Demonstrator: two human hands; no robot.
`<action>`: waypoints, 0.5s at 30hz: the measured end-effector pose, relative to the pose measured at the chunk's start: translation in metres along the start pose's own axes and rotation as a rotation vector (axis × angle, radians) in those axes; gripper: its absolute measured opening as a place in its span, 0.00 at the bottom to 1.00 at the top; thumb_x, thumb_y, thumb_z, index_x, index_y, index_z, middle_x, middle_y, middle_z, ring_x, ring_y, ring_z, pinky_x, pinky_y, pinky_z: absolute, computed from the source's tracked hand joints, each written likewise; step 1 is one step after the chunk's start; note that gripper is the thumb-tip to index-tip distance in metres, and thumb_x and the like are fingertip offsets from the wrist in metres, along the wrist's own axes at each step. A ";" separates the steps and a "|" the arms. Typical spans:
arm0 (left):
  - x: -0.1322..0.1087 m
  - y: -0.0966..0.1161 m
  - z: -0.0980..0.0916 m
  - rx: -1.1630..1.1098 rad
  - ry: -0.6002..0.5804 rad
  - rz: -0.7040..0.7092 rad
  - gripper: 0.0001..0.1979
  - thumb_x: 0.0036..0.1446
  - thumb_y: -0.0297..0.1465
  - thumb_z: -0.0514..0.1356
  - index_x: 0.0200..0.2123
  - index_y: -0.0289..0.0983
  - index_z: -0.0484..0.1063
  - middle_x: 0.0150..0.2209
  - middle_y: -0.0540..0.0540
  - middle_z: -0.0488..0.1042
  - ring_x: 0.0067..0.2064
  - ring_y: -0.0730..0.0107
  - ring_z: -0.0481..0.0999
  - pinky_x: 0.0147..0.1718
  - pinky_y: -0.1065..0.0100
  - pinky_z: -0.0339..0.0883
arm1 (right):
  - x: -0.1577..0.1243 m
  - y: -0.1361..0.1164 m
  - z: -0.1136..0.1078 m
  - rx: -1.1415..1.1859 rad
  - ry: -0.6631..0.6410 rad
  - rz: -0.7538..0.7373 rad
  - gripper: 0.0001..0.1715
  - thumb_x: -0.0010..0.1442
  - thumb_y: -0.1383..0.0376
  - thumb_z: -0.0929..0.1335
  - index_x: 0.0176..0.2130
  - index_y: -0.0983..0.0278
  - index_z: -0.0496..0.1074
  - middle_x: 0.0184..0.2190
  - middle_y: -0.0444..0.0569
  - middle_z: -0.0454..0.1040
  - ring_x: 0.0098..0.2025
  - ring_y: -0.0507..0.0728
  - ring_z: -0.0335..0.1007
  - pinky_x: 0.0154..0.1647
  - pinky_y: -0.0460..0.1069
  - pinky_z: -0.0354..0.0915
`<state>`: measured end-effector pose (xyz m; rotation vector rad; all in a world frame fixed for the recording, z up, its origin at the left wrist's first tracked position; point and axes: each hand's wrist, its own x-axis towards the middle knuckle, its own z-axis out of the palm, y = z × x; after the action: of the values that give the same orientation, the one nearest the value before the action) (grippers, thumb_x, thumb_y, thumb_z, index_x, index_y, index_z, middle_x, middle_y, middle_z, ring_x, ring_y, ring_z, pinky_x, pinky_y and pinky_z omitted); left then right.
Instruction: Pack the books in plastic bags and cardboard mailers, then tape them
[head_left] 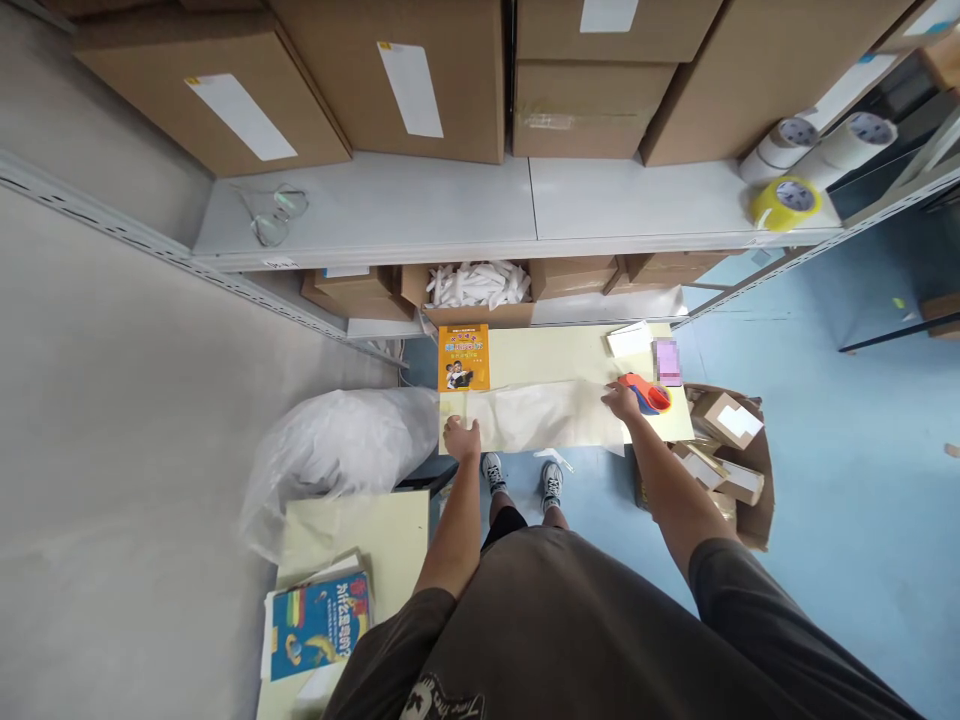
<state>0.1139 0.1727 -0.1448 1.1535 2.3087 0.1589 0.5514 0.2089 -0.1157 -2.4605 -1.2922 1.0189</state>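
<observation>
Pale-yellow packing table (570, 350) bears a translucent white sheet (544, 416). Left hand (461, 437) lies flat on its near end, holding nothing; right hand (621, 402) lies open on its far end, just beside an orange-and-blue tape dispenser (645, 394). Shelf carton (480, 315) holds white packing pieces (477, 285); floor carton (757, 500) holds small cardboard boxes (726, 420).

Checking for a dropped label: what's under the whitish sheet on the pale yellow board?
The whitish sheet lies on the pale yellow board, under the left hand and right hand; what's directly beneath it is covered.
</observation>
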 end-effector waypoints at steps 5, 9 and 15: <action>-0.006 0.036 0.021 -0.068 -0.280 0.162 0.15 0.63 0.43 0.67 0.48 0.41 0.83 0.48 0.39 0.84 0.52 0.53 0.82 0.50 0.63 0.71 | -0.001 -0.001 -0.005 0.060 -0.007 0.016 0.18 0.53 0.66 0.74 0.46 0.63 0.81 0.32 0.48 0.79 0.31 0.57 0.73 0.35 0.49 0.68; -0.004 0.054 0.030 -0.113 -0.333 0.107 0.15 0.60 0.42 0.67 0.47 0.42 0.85 0.45 0.40 0.86 0.50 0.52 0.83 0.45 0.64 0.71 | -0.007 0.003 -0.016 0.243 -0.030 0.050 0.19 0.51 0.70 0.76 0.45 0.63 0.79 0.28 0.44 0.77 0.29 0.56 0.74 0.32 0.48 0.69; 0.004 0.047 0.023 -0.177 -0.299 0.061 0.15 0.59 0.40 0.67 0.47 0.41 0.85 0.47 0.40 0.86 0.51 0.54 0.83 0.46 0.65 0.70 | -0.008 0.002 -0.023 0.551 -0.085 0.103 0.18 0.51 0.72 0.78 0.43 0.63 0.78 0.28 0.43 0.77 0.28 0.56 0.78 0.30 0.48 0.73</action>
<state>0.1572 0.2025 -0.1503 1.0785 1.9582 0.1944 0.5640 0.2050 -0.0957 -2.0890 -0.7685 1.3072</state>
